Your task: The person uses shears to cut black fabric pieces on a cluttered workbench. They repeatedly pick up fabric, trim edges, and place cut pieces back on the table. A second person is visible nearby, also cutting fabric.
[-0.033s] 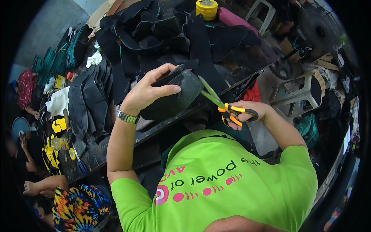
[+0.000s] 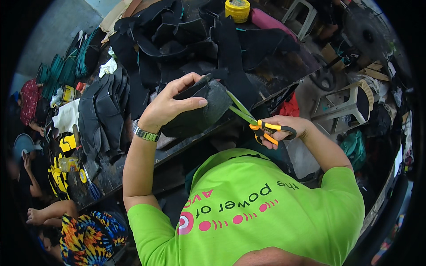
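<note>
Left hand point(image 2: 171, 104) grips a dark curved fabric-and-rubber piece point(image 2: 199, 113), held above the desk point(image 2: 275, 71) edge. Right hand point(image 2: 286, 131) is closed through the orange-yellow handles of green-bladed scissors point(image 2: 253, 119). Scissors' long axis runs diagonally, blades pointing up-left into the piece's right edge. Black cut pieces point(image 2: 104, 115) stacked left on desk.

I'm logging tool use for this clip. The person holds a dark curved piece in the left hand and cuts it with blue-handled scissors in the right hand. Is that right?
Not quite: the head view shows the scissors have orange and yellow handles, not blue. The rest holds: the left hand grips the dark curved piece, and the right hand works the scissors at its edge.
</note>
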Tool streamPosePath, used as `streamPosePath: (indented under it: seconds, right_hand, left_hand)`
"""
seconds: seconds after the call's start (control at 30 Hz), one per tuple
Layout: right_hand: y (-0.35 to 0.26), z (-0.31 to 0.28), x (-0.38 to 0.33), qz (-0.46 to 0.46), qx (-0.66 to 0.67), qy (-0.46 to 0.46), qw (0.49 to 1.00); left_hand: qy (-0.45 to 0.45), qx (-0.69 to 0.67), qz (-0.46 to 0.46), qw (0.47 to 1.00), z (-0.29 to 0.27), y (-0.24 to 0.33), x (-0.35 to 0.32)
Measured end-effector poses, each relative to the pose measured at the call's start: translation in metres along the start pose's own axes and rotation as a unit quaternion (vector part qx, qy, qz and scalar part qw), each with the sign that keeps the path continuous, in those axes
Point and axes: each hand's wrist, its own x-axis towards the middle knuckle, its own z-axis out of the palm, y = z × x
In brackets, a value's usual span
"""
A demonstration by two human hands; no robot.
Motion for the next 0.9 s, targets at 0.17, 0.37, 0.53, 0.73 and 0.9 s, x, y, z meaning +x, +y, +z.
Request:
streamPosePath:
  seconds: [0.17,0.37,0.53,0.73,0.9]
  right_hand:
    - [-0.013,0.003,0.013,0.011,-0.037,0.012,0.999]
    - [-0.019,0.002,0.028,-0.001,0.007,-0.006,1.0]
    - [-0.021,-0.001,0.03,0.014,-0.025,0.005,1.0]
    - [-0.024,-0.008,0.022,0.037,-0.067,0.009,0.997]
    - [-0.025,-0.011,0.023,0.017,-0.073,0.008,0.997]
  left_hand:
    - [0.0,0.004,0.003,1.0,-0.001,-0.005,-0.005]
    - [0.023,-0.017,0.046,0.999,-0.009,-0.011,-0.015]
    - [0.018,0.005,0.055,0.998,-0.014,-0.018,-0.02]
    - [0.006,-0.001,0.074,0.997,-0.018,-0.024,-0.021]
    - [0.004,-0.021,0.068,0.997,-0.019,-0.023,-0.024]
